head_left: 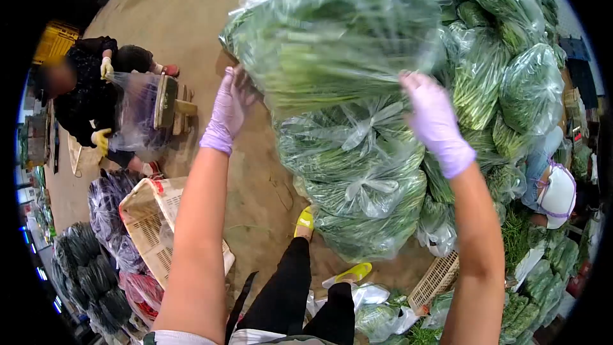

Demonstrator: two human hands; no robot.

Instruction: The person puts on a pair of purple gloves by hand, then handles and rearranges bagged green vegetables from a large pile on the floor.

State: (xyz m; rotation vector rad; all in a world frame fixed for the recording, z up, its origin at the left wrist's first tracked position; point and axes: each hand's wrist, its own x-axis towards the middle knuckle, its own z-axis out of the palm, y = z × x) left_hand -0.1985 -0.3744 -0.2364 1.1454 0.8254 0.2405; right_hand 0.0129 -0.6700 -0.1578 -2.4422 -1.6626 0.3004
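Observation:
A large clear plastic bag of long green leafy vegetables (338, 45), smeared by motion, is in the air above the pile. My right hand (437, 118), in a thin purple glove, pinches the bag's plastic at its lower right. My left hand (228, 112), gloved alike, is beside the bag's left edge with fingers apart; whether it touches the plastic is hard to tell. Beneath lie more filled bags, with a knotted bag (364, 195) nearest my feet and another knotted bag (348, 137) just above it.
More bagged greens (472, 83) are heaped on the right. At left, a person (86, 96) in yellowish gloves handles a plastic bag by a wooden stool (167, 102). A cream crate (150, 217) stands near dark bags (105, 217). Another crate (434, 281) is at lower right.

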